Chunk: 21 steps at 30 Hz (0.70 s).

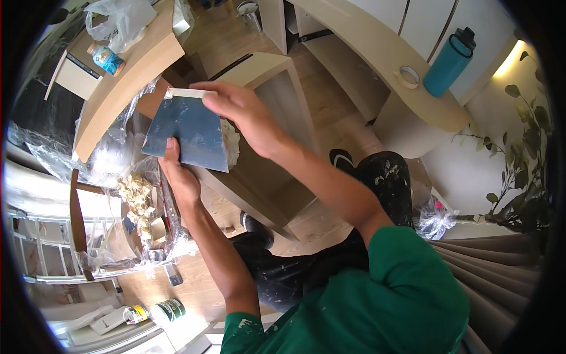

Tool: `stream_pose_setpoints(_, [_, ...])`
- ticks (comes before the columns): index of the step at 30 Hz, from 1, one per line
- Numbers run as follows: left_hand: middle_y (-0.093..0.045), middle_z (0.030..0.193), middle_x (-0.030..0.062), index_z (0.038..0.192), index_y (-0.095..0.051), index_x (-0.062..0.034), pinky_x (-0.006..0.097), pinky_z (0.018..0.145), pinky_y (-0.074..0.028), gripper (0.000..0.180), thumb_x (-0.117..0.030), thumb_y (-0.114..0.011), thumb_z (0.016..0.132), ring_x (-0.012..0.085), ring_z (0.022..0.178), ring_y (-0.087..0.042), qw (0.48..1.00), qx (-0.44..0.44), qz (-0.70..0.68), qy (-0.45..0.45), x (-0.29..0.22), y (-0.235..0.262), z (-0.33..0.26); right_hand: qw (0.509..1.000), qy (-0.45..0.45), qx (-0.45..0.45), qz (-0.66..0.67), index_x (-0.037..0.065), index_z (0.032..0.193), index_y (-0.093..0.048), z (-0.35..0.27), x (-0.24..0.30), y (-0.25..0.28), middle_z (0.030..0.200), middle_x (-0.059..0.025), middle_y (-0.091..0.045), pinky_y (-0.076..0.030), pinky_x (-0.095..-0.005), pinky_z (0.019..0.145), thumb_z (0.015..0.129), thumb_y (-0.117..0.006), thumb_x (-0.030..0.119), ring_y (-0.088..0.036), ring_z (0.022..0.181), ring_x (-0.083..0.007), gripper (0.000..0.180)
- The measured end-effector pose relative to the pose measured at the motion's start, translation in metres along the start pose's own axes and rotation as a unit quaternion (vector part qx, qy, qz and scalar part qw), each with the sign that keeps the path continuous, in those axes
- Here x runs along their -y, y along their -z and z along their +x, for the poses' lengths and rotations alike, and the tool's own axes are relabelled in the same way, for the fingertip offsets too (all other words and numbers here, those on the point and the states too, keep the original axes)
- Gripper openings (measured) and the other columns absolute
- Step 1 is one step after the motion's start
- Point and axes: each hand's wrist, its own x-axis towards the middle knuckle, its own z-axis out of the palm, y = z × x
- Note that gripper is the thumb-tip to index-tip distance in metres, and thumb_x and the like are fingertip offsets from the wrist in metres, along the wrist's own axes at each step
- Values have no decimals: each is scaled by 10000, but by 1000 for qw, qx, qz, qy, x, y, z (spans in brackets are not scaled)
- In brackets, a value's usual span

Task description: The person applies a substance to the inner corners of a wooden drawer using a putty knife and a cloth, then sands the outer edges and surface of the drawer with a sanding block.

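A flat dark blue-grey board with pale scuffs is held up in front of me. Whitish, crumbly material shows along its right side, and a pale strip lines its top edge. My left hand grips the lower left part, thumb on the dark face and the other fingers hidden behind. At the upper right corner my right hand is closed over the pale edge, fingers reaching along the top. Whether the strip is separate from the board I cannot tell.
Behind the board stands a beige cabinet carcass. A curved counter at right bears a teal bottle and a tape roll. At left are a wooden ledge, a plastic-wrapped chair and a metal ladder. Tins stand lower left.
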Motion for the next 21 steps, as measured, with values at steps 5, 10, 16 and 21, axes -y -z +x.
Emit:
stream_pose_setpoints(5, [-608,1164,114,1246,-552,21,339,968,-425,428,-313,-484,987,186,1063,-569,998,-7,-53,22,3,-7,-2,977,153,40,-146,-2,1350,-498,-52,-30,-11,1279,-125,-562,-396,-398,1033,857,-738,434,-496,1224,-245,700])
stream_pose_setpoints(10, [-652,1110,116,1189,-587,-4,365,914,-481,429,-364,-473,986,216,1013,-625,987,-75,-143,4,1,-13,-7,933,180,22,-312,2,1281,-554,-53,-48,-5,1187,-165,-568,-454,-417,920,810,-801,347,-551,1075,-324,633])
stream_pose_setpoints(16, [-632,1118,126,1208,-566,19,355,868,-516,444,-331,-519,940,221,1012,-627,986,-135,-101,18,-15,-18,7,895,216,-192,-340,-20,1285,-542,-111,-96,17,1182,-180,-593,-498,-398,855,898,-617,24,-622,965,-307,397])
stream_pose_setpoints(21, [-621,1119,147,1201,-571,49,356,871,-530,460,-300,-543,902,246,1007,-633,983,-178,-37,38,-25,-31,3,828,91,-432,-346,-14,1304,-529,-97,-173,106,1258,-210,-525,-446,-377,960,927,-484,-45,-557,1124,-346,381])
